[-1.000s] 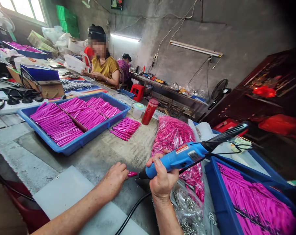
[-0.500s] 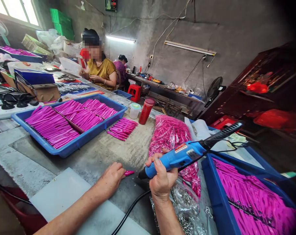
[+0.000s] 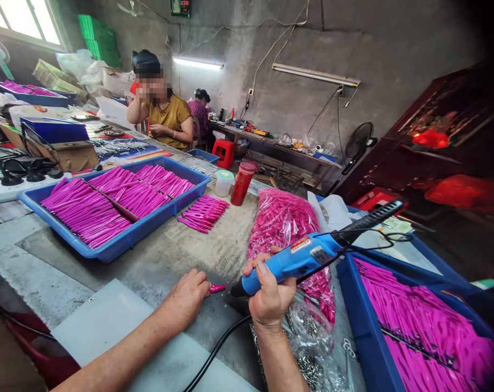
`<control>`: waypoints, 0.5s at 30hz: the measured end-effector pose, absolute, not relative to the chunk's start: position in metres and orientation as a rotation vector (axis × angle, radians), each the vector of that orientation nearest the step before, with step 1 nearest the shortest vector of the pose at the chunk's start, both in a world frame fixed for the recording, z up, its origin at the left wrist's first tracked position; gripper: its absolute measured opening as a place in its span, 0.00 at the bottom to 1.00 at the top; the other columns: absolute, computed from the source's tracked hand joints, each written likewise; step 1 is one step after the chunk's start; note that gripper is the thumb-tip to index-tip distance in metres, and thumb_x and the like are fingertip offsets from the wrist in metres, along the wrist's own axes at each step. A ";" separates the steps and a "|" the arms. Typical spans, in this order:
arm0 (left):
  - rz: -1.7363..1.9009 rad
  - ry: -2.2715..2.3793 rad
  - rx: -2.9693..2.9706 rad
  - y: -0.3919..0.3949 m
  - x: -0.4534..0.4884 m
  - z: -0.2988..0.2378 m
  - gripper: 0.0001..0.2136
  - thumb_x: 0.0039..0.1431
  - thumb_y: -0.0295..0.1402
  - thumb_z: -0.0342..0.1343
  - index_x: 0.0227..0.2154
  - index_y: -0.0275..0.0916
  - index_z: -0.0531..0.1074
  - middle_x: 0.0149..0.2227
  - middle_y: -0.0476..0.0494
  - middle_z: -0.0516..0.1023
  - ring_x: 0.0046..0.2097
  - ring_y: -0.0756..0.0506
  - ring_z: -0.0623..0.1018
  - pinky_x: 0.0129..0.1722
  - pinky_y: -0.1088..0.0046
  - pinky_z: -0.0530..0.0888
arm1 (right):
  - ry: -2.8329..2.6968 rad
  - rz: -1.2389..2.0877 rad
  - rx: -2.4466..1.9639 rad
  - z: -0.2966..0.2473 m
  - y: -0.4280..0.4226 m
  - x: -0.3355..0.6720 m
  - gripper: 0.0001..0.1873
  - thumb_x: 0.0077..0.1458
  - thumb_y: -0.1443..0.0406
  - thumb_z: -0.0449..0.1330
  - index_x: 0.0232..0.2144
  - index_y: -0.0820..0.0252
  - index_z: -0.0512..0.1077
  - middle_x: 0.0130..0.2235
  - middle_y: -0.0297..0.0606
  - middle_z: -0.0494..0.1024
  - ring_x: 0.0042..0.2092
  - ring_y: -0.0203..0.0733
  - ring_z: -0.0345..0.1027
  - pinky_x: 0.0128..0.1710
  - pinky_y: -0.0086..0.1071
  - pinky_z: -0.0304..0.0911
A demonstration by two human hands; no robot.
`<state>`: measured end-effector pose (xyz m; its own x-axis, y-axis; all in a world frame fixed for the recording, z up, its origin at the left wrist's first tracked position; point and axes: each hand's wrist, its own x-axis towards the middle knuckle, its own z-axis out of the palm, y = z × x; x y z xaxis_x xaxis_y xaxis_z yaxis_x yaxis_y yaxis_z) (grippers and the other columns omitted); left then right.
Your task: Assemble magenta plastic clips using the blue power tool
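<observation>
My left hand (image 3: 187, 301) rests on the grey bench and pinches a small pink plastic piece (image 3: 218, 288) flat against it. My right hand (image 3: 271, 298) is wrapped around a blue electric screwdriver (image 3: 308, 258), whose black tip points at that pink piece and nearly touches it. The tool's black cord (image 3: 218, 354) runs back between my forearms.
A clear bag of pink parts (image 3: 290, 228) lies behind the tool, and a bag of small metal screws (image 3: 312, 348) sits under my right wrist. Blue trays of magenta pieces stand left (image 3: 120, 247) and right (image 3: 363, 332). A red bottle (image 3: 242, 184), a seated person (image 3: 165, 111).
My hands and the tool have stayed in place. The view has drifted slightly. The seated person across the bench has raised a hand to the face.
</observation>
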<state>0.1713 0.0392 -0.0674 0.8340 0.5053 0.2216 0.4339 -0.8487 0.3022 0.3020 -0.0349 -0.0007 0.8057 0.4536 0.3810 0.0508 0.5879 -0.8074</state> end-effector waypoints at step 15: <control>0.626 0.796 2.626 0.044 0.167 -0.063 0.16 0.62 0.33 0.41 0.21 0.38 0.68 0.25 0.47 0.68 0.31 0.49 0.69 0.30 0.76 0.66 | -0.575 0.260 -0.922 -0.004 -0.041 0.306 0.18 0.45 0.63 0.60 0.39 0.60 0.61 0.23 0.27 0.67 0.20 0.34 0.64 0.23 0.31 0.60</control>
